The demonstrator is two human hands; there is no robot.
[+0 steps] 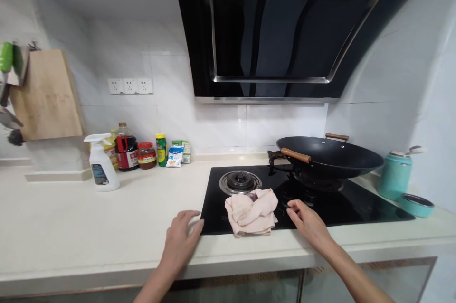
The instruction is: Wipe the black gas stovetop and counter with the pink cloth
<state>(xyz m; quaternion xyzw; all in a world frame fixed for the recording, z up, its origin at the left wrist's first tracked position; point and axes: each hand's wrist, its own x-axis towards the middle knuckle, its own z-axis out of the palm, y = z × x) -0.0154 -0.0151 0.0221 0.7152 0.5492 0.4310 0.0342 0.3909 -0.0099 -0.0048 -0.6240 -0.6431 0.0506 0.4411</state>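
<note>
A crumpled pink cloth [251, 212] lies on the front of the black glass stove top [342, 208], just before the left burner [240, 182]. My left hand [182, 237] rests flat on the white counter [71, 217] at the stove's left front corner, fingers spread, holding nothing. On the other side of the cloth, my right hand [307, 220] hovers over the stove's front middle with its fingertips at the glass, a short gap away from the cloth, and it is empty. A black wok [329, 156] with wooden handles sits on the right burner.
A white spray bottle [101, 164], a dark sauce bottle [125, 148], jars and packets stand along the back wall. A teal flask [394, 174] and its lid [416, 204] sit at the right. A range hood [278, 32] hangs overhead; a wooden cutting board [46, 94] leans at left.
</note>
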